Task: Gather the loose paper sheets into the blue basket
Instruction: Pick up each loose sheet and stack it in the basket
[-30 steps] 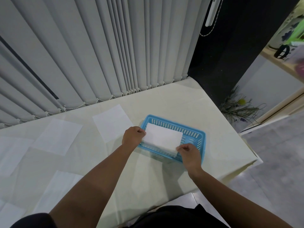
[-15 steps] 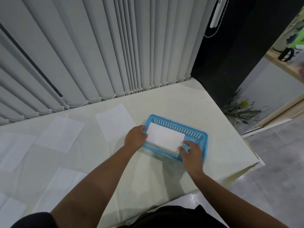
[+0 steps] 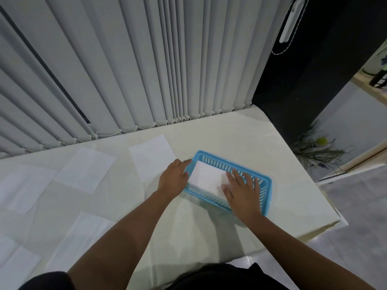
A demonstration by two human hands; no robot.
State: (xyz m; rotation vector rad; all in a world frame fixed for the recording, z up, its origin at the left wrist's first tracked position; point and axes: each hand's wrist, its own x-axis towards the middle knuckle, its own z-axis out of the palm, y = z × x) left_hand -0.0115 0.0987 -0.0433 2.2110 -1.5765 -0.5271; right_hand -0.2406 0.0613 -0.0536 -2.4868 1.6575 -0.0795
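Head view shows us leaning over a cream table (image 3: 219,135) with a blue basket (image 3: 265,186) set near its right end. Our right hand (image 3: 243,190) lies flat with the fingers spread, palm down on the folded white paper (image 3: 206,177) that sits inside the basket, covering the paper's right part and the basket's near wall. Our left hand (image 3: 173,177) rests against the basket's left end, fingers loosely curled over the rim; we cannot tell whether it pinches the paper's edge there.

Several loose sheets lie flat on the table to the left of the basket. One sheet (image 3: 151,158) is just beside the left hand, a second sheet (image 3: 85,169) lies further left, a third sheet (image 3: 23,188) near the left edge, and a fourth sheet (image 3: 83,237) sits closer to us, by the left forearm. More paper shows dimly at the lower left corner. Grey vertical blinds (image 3: 125,65) hang behind the table.
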